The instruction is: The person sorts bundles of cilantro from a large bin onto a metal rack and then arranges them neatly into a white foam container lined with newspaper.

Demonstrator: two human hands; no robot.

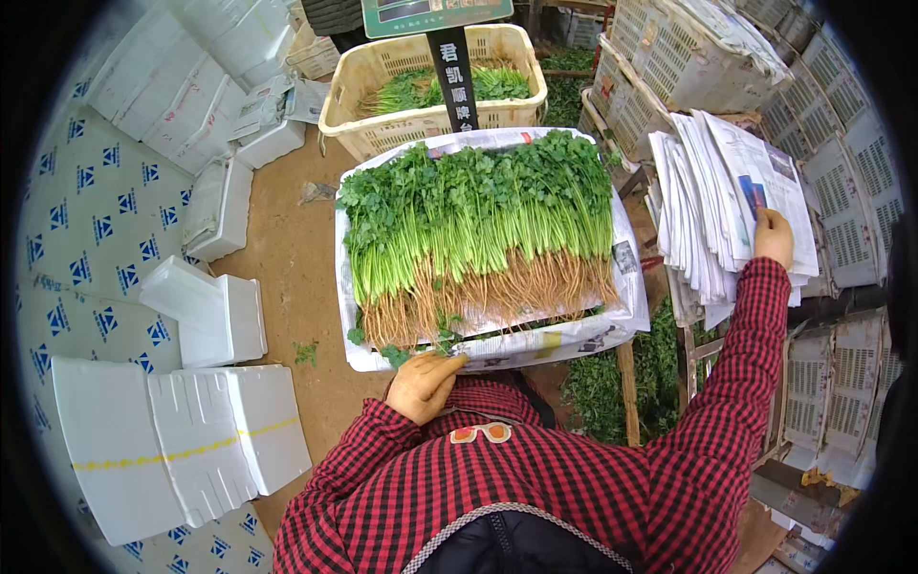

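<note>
Cilantro bunches [477, 215] with brown roots lie in a row on newspaper [627, 287] that lines a container before me, leaves away from me and roots towards me. My left hand [427, 384] rests at the container's near edge, its fingertips on the newspaper beside a few loose leaves. Off to the right, my right hand [774, 237] touches the top sheet of a stack of folded newspapers [699, 208], fingers partly curled at its right side. Whether it pinches a sheet does not show clearly.
A cream plastic crate [430, 129] holding more greens stands behind a scale's black post [455, 82]. White foam boxes [193, 430] stand at the left. Plastic crates [667, 57] are piled at the right. Loose greens [602, 394] lie below the wooden frame [627, 391].
</note>
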